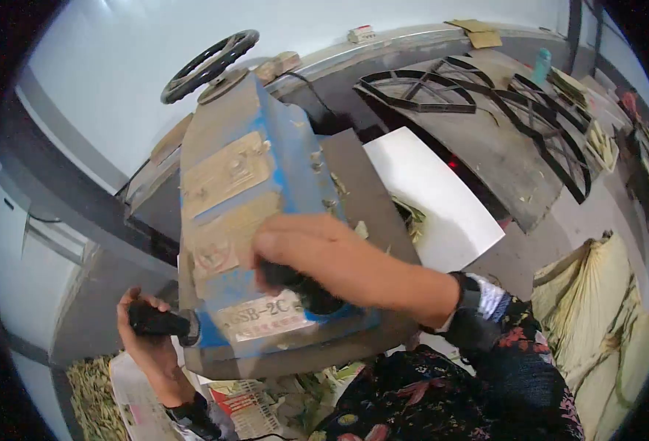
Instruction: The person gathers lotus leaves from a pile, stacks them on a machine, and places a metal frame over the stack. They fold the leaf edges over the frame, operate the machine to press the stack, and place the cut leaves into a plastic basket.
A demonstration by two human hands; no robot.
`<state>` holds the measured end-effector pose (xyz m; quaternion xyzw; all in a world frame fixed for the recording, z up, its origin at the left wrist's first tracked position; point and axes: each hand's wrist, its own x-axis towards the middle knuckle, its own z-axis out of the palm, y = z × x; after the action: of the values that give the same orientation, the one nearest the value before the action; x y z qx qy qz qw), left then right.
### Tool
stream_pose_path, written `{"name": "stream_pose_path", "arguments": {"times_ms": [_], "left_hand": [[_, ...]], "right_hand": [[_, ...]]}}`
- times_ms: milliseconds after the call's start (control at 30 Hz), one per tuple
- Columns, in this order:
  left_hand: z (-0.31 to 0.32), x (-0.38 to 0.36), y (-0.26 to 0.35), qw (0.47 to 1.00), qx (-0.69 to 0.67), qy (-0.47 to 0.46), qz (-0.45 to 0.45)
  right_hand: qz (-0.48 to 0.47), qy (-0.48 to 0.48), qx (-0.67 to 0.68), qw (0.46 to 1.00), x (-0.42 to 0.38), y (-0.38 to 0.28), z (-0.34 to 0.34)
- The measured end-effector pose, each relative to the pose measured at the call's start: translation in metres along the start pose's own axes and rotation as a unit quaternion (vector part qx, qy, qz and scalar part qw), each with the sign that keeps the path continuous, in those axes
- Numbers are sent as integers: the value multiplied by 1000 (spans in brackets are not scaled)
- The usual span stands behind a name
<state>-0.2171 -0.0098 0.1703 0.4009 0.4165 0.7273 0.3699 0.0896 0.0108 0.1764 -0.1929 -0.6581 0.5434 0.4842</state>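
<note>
A blue, dust-covered machine (247, 202) stands in front of me, with a label plate (265, 314) reading "GSB-2C". My left hand (139, 334) is at the machine's left side, its fingers curled round a black handle (159, 321) that sticks out sideways. Over the front of the machine top, my right hand (295, 242) is closed on a dark grip (287, 278). The hand and forearm cover part of that grip and look slightly blurred. A black handwheel (210, 66) tops the machine's far end.
Right of the machine lies a white panel (442, 195). Black metal frames (420, 92) rest on a grey board farther back. A pale sack (589, 309) sits at the right. Below left are a white crate (130, 382) and dry leafy pieces (89, 386).
</note>
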Motion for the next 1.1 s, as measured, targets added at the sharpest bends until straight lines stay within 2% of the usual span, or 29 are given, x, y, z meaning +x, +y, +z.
{"name": "stream_pose_path", "arguments": {"times_ms": [33, 67, 133, 167, 233, 333, 400, 433, 533, 567, 633, 733, 800, 867, 1100], "left_hand": [[3, -3, 0, 998, 8, -59, -2], [7, -7, -1, 999, 11, -50, 2], [17, -11, -5, 991, -8, -135, 16], [29, -16, -4, 994, 9, -105, 20], [41, -24, -4, 994, 8, -107, 21], [55, -31, -4, 996, 1, -85, 23], [60, -38, -7, 994, 27, -98, 28], [71, -46, -7, 998, 20, -62, 14], [76, -49, -14, 998, 9, -68, 8], [82, -54, -14, 998, 6, -58, 6], [98, -67, -20, 999, -11, -37, 0], [99, -71, -34, 997, -4, -78, 0], [105, -76, -42, 997, 10, -76, 11], [110, -81, -47, 997, -9, -73, -2], [109, -85, -67, 989, -17, -149, 1]], "right_hand": [[-4, 5, 27, 1000, -2, -1, -7], [-3, -5, 31, 999, -5, -4, -15], [36, -15, 95, 995, -7, -10, -31], [38, -23, 98, 994, -7, -15, -36], [97, 12, 137, 986, -10, -23, -46], [91, 38, 106, 990, -10, -32, -55], [102, 21, 106, 989, -13, -30, -64], [104, 46, 94, 989, -16, -32, -67], [101, 88, 66, 989, -16, -31, -73], [92, 66, 89, 990, -18, -29, -80], [103, 94, 101, 985, -27, -21, -91], [105, 95, 100, 985, -30, -15, -105], [106, 88, 105, 985, -33, -10, -113], [92, 122, 113, 982, -36, -4, -122], [47, 68, 142, 986, -40, 21, -150]]}}
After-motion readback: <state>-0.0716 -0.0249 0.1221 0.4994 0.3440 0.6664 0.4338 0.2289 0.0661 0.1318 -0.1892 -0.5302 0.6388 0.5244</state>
